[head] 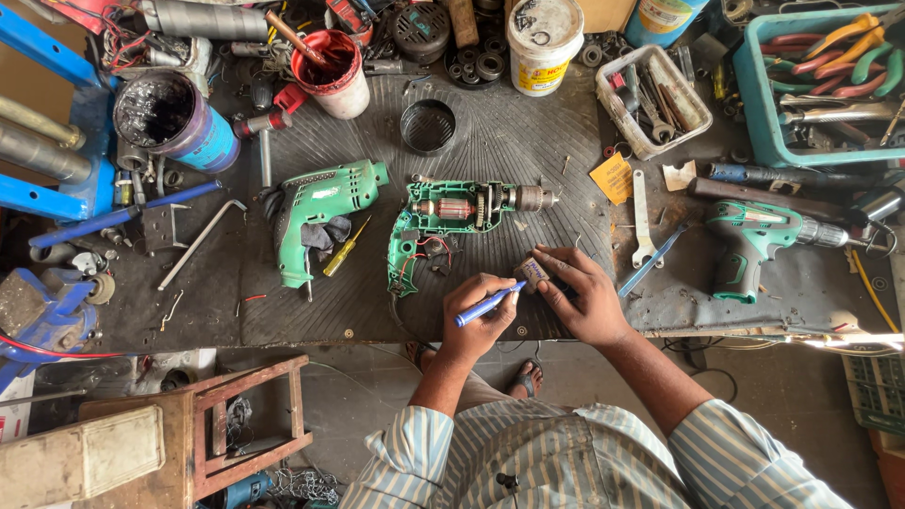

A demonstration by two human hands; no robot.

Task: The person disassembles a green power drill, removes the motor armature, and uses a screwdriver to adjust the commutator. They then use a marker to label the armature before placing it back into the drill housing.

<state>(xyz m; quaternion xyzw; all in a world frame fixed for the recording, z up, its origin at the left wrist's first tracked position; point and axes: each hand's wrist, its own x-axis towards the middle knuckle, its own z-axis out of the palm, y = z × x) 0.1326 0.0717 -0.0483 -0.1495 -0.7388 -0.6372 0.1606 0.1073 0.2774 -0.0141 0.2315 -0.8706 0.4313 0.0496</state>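
My left hand (479, 316) grips a blue-handled screwdriver (487, 304), its tip pointing at a small grey part (532, 271). My right hand (586, 294) pinches that part against the black ribbed mat (528, 151) at the bench's near edge. Just behind both hands lies an opened green drill (452, 219) with its motor, gears and wires exposed. Its detached green housing half (319, 212) lies to the left, with a yellow screwdriver (346, 249) resting beside it.
To the right lie another green drill (754, 240), a wrench (642, 221), a blue screwdriver (652, 261), a clear box of tools (650, 99) and a teal crate of pliers (820, 85). Behind stand a red-stained cup (330, 73), a white bucket (542, 42), a blue can (177, 118). A wooden stool (250, 424) sits lower left.
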